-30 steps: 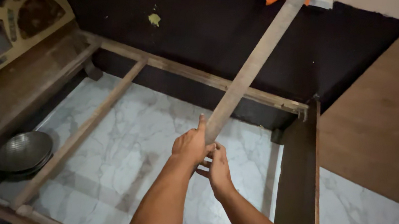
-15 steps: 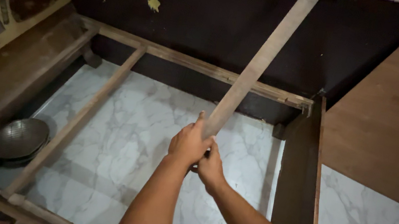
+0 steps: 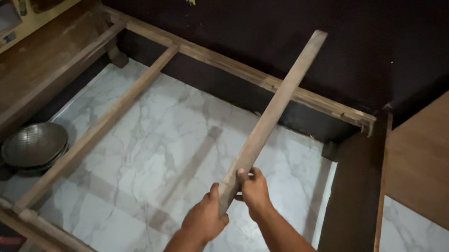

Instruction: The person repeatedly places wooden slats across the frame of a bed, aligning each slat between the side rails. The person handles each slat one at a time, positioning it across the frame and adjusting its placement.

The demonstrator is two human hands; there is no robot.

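Hands at lower centre: left hand [image 3: 204, 220] and right hand [image 3: 253, 191] each keep a closed grip on the wooden slat's [image 3: 269, 121] near end. It angles across the bed frame [image 3: 254, 79], looking stiff, light, rough-edged.

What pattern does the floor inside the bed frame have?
White marble floor with grey veins, seen in the head view.

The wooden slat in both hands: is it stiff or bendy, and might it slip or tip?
The wooden slat looks straight, so probably stiff. Left hand and right hand grip only its near end, so it may feel tip-heavy. Its rough surface likely resists slipping.
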